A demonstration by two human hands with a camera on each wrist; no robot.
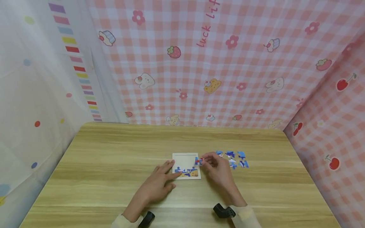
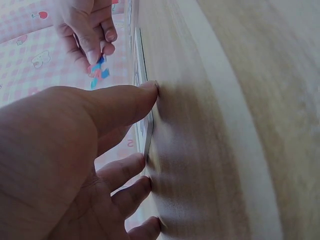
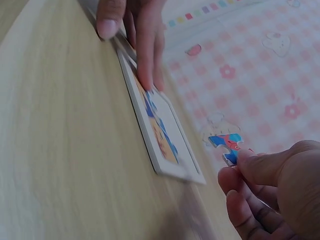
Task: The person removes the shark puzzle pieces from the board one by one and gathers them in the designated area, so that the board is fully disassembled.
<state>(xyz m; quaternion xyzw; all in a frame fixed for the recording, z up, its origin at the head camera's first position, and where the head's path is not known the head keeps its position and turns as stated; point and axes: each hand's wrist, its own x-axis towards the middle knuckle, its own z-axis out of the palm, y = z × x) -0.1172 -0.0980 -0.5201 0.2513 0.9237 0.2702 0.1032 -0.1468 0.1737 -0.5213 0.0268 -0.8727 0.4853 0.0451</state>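
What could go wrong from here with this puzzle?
1. The right hand pinches the small blue-and-red jigsaw piece near its edge, so it might twist or slip from that grip.
2. A finger of the left hand rests at the fitted blue-and-orange pieces in the square white tray; pushing might shift them.
3. Loose blue-and-white pieces lie close beside the right hand, which might knock them.

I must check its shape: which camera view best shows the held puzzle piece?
The right wrist view: the puzzle piece appears largest, its notched outline mostly clear. The head view shows it small; the left wrist view, small and blurred.
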